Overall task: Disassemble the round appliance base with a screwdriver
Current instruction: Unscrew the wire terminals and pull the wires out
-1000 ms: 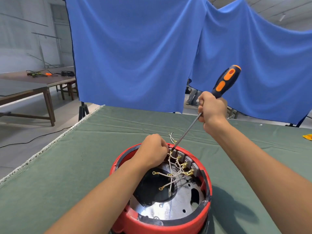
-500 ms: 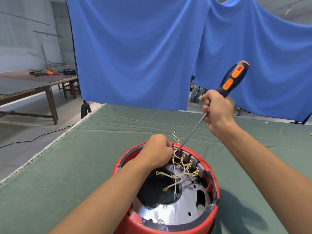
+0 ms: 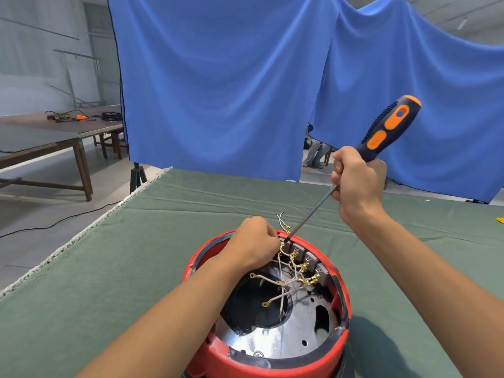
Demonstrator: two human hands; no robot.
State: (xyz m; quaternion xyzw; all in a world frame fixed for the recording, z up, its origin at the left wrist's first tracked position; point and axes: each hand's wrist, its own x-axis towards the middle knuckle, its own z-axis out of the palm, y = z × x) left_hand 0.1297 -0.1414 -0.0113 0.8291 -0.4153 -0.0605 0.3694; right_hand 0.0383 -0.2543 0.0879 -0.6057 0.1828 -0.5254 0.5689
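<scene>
The round red appliance base (image 3: 338, 342) stands open side up on the green cloth, showing a shiny metal plate and white wires with brass terminals (image 3: 293, 271). My right hand (image 3: 357, 184) grips a screwdriver (image 3: 387, 129) with a dark blue and orange handle. Its shaft slants down and left, with the tip at a terminal on the base's far inner rim. My left hand (image 3: 255, 245) is closed over the far rim of the base, right beside the tip; what its fingers pinch is hidden.
The green-covered table (image 3: 136, 255) ends in a fringed edge at the left. Blue drapes (image 3: 231, 91) hang behind it. A wooden table (image 3: 54, 132) with cables stands at the far left, and a black cable runs across the floor. A small yellow object (image 3: 499, 220) lies at the right edge.
Both hands stay in the same grip on the screwdriver and the base rim. The view has shifted a little, so the base sits slightly further right in the frame.
</scene>
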